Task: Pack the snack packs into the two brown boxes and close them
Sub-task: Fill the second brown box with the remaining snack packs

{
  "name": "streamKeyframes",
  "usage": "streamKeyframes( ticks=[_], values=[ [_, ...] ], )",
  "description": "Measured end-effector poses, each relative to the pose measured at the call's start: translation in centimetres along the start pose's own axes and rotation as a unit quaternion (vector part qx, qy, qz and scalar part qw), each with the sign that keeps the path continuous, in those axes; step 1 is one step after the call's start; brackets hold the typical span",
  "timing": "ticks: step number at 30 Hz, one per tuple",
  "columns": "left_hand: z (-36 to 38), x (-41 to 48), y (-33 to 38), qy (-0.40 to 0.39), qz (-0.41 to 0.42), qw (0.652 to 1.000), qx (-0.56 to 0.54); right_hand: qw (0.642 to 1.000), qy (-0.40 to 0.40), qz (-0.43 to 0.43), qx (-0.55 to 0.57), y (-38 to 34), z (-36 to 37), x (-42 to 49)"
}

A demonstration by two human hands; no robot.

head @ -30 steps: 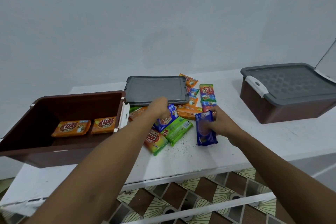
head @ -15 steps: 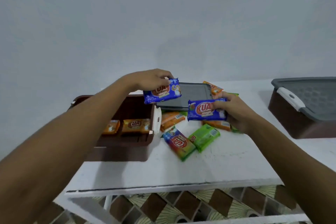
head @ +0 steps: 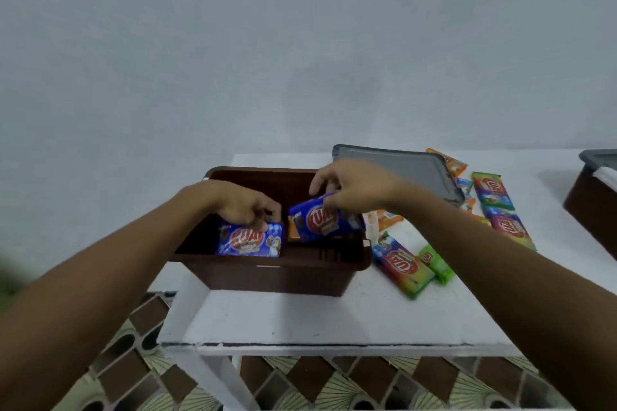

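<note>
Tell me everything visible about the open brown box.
The open brown box is rectangular, glossy, plastic-looking, lidless, with a white latch on its right end. It sits upright on the white table, towards its left. Inside are an orange pack and a blue pack the left hand pinches; the right hand holds a second blue pack over its right half.

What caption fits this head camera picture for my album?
Left hand holds one blue pack, right hand another blue pack, at the open brown box on the white table.

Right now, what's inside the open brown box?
A blue pack gripped by the left hand, a second blue pack tilted in the right hand, and an orange pack's edge between them. Hands, packs and the box's near wall hide the rest.
</note>
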State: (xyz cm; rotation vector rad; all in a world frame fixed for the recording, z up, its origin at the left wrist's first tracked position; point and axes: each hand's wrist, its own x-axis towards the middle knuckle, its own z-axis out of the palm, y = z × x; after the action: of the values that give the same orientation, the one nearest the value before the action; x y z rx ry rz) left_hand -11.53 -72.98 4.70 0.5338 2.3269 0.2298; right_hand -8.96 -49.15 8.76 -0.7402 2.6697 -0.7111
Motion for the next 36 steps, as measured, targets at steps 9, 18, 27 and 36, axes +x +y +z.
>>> streamKeyframes(
  ticks=[9, 18, 27, 36],
  values=[
    [4.0, 0.8, -2.1, 0.029, 0.014, 0.994, 0.100, 0.950, -0.173, 0.039, -0.257, -0.4, 6.1, 3.4],
    [3.8, 1.2, -2.2, 0.004, 0.018, 0.988, 0.155, 0.923, -0.169, 0.012, -0.345, 0.7, 7.7, 3.0],
    [4.2, 1.8, -2.8, 0.095, 0.020, 0.976, 0.195, 0.936, -0.126, 0.019, -0.329, 1.0, 7.1, 4.2],
    [3.9, 1.9, -3.4, 0.122, -0.019, 0.969, 0.214, 0.890, -0.167, 0.052, -0.421, 1.1, 6.3, 5.6]
  ],
)
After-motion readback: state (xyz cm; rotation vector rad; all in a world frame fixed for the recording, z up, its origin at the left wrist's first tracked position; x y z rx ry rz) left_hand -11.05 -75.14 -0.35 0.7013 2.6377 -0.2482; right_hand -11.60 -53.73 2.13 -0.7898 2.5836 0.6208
